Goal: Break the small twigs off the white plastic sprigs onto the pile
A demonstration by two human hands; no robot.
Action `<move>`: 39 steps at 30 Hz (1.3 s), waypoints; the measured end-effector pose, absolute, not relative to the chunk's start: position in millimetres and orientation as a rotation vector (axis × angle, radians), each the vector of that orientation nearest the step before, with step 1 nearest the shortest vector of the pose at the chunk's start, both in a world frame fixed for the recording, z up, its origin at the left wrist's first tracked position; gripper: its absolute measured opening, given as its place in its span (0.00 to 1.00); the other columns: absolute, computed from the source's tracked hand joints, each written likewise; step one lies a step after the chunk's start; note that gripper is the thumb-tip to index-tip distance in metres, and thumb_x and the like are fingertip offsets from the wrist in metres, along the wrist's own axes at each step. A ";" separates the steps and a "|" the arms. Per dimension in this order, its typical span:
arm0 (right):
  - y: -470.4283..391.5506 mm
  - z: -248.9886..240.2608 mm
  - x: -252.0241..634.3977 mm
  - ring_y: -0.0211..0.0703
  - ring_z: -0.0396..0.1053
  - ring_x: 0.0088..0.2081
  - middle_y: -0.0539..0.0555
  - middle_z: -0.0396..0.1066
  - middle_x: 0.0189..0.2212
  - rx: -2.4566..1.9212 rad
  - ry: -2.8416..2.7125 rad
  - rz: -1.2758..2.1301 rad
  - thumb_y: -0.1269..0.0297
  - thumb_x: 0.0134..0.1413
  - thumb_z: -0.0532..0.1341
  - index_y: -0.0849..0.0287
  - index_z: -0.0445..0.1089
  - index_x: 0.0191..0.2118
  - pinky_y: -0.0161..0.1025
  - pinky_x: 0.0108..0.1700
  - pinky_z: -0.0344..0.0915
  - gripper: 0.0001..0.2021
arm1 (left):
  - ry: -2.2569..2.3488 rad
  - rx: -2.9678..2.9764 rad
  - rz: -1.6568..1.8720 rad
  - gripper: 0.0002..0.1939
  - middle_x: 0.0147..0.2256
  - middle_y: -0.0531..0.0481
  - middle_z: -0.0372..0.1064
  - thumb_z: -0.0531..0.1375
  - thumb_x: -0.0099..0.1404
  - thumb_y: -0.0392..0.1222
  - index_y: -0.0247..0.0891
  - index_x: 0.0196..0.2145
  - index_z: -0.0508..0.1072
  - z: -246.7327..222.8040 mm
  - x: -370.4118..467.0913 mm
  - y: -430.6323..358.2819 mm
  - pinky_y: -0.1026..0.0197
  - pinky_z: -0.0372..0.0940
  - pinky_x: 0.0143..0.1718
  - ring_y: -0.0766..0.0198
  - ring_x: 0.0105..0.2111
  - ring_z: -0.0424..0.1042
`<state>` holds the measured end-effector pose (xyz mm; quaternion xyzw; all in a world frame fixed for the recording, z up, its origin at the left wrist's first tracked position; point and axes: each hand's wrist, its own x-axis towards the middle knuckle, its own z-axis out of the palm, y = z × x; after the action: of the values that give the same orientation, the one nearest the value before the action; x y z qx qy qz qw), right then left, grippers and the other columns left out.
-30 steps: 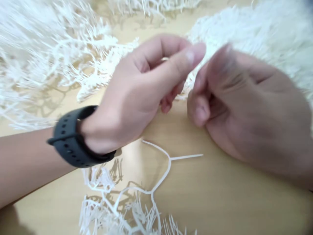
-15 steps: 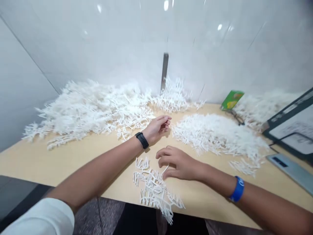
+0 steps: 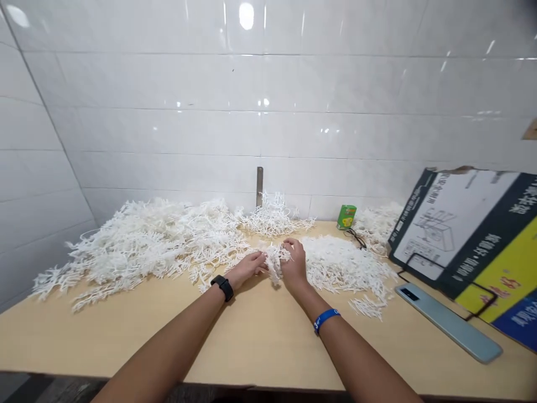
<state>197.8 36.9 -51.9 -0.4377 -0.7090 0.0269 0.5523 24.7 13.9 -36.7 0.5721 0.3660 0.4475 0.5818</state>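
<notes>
White plastic sprue cluster (image 3: 274,262) sits between my hands at the middle of the wooden table (image 3: 260,341), and I've got it pinched from both sides: my left hand (image 3: 248,267) curled onto its left edge, my right hand (image 3: 293,263) closed over its right. Big branched heap (image 3: 142,246) spreads far left, loose pile (image 3: 344,266) just right, phone (image 3: 448,322) near right.
</notes>
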 end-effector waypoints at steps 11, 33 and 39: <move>40.8 -55.5 198.1 0.49 0.65 0.53 0.59 0.68 0.49 -0.962 -1.677 0.500 0.71 0.51 0.58 0.57 0.72 0.44 0.48 0.58 0.62 0.13 | 0.857 1.203 1.194 0.16 0.27 0.53 0.66 0.67 0.54 0.52 0.36 0.30 0.71 -40.3 25.4 22.8 0.66 0.58 0.28 0.70 0.25 0.63; 14.2 -37.4 187.6 0.45 0.72 0.39 0.56 0.75 0.38 -0.849 -1.725 0.930 0.54 0.55 0.63 0.60 0.73 0.45 0.41 0.41 0.69 0.17 | 1.288 1.657 1.484 0.17 0.32 0.48 0.72 0.63 0.59 0.52 0.36 0.38 0.76 -26.9 31.1 12.6 0.60 0.63 0.36 0.59 0.34 0.69; 25.2 -45.0 186.0 0.40 0.69 0.29 0.51 0.71 0.26 -0.866 -1.579 0.992 0.55 0.56 0.60 0.60 0.71 0.31 0.36 0.32 0.65 0.12 | 1.328 1.885 1.530 0.14 0.43 0.45 0.67 0.61 0.62 0.50 0.40 0.39 0.79 -21.2 30.2 11.5 0.60 0.66 0.41 0.57 0.46 0.69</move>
<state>186.0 25.2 -45.0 -0.3607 -0.6576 0.4131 0.5165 30.2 11.5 -21.2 0.6693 0.4715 0.5432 0.1862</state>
